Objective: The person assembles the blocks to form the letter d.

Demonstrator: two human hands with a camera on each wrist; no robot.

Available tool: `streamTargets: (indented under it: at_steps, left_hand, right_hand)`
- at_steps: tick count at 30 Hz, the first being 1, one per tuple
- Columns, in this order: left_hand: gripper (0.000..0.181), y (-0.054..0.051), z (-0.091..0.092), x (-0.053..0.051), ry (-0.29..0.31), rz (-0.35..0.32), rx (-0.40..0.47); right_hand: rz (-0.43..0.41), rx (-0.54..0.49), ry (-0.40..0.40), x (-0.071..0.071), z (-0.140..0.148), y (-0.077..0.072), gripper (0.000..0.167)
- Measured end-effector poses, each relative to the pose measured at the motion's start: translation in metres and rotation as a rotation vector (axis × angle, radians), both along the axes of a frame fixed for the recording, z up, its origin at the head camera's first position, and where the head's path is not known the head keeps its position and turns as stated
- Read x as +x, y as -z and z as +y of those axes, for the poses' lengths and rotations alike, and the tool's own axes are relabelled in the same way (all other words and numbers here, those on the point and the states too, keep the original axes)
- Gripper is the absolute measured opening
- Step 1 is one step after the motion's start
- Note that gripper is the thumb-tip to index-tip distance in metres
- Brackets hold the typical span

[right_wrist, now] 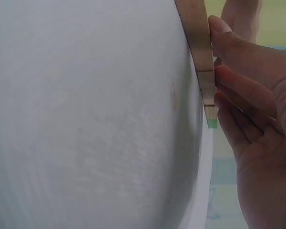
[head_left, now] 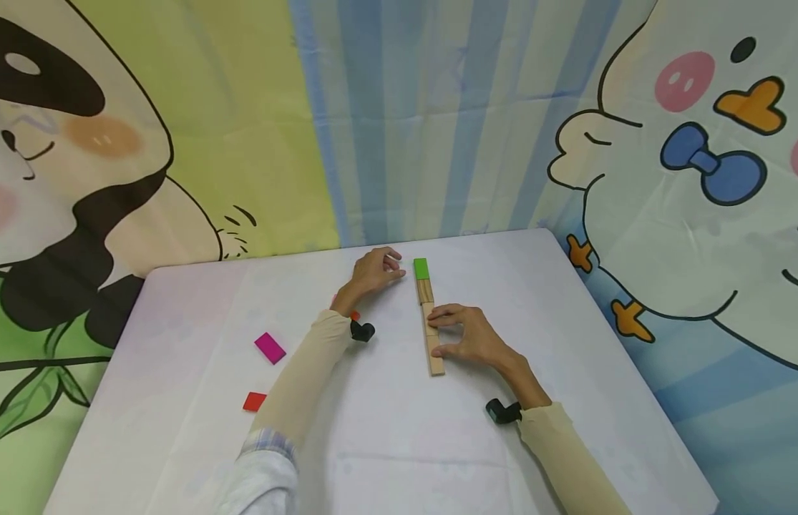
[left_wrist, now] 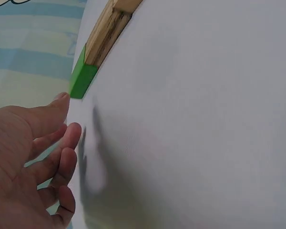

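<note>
Alignment of one straight row of blocks appears to be the step in hand. The row lies flat on the white cloth, near the middle of the table, running lengthwise away from the person. The right hand rests along its right side, thumb and fingers set apart, fingertips against the wood; nothing is pinched. The left hand holds nothing: its fingers curl loosely just beside the far end. Whether its thumb touches the row cannot be told with certainty, because the left wrist view overlaps the two.

As a judgement, the next move calls for light, even side pressure from the right hand, with the left hand as a stop opposite. Excess force could open a joint.

Materials: the green block at the far end has a smooth, coloured finish. The grained block behind it shows dark lengthwise streaks. Two pale blocks, the far one and the near one, are plain, bare-looking wood. All are square-edged bars, set end to end; the joint between grained and pale wood looks slightly stepped. A magenta block and a red block lie apart, to the left.
</note>
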State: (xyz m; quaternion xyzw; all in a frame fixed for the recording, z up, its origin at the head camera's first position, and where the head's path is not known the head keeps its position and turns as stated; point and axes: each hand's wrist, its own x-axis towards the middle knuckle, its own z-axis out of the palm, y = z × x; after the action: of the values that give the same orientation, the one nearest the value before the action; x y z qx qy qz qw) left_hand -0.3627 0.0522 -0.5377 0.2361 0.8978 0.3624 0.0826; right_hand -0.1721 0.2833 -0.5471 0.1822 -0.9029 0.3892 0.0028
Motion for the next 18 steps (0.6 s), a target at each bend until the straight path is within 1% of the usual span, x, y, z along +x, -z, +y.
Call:
streamTargets:
  at_steps: [3, 6, 8, 10, 12, 15, 18]
  left_hand:
    - [0.037, -0.010, -0.016, 0.000, -0.005, 0.031, -0.010]
    - [0.035, -0.022, -0.036, 0.000, -0.001, 0.084, -0.012]
    - [0.034, -0.030, -0.050, 0.000, 0.011, 0.108, -0.020]
    - [0.033, -0.035, -0.064, 0.001, 0.034, 0.127, -0.039]
    - [0.034, -0.040, -0.076, 0.002, 0.068, 0.119, -0.064]
    - [0.037, -0.041, -0.091, 0.004, 0.125, 0.079, -0.094]
    - [0.040, -0.043, -0.104, 0.009, 0.172, 0.049, -0.132]
  right_hand:
    - [0.003, -0.004, 0.003, 0.002, -0.001, 0.000, 0.059]
    - [0.013, -0.020, -0.003, 0.003, -0.001, -0.001, 0.059]
    - [0.015, -0.029, -0.009, 0.004, -0.001, -0.001, 0.059]
    - [0.011, -0.031, -0.008, 0.005, -0.001, -0.001, 0.059]
    - [0.015, -0.029, -0.003, 0.005, -0.001, -0.001, 0.059]
    - [0.015, -0.030, 0.008, 0.004, 0.000, -0.001, 0.059]
    - [0.017, -0.031, 0.000, 0.003, 0.000, 0.001, 0.059]
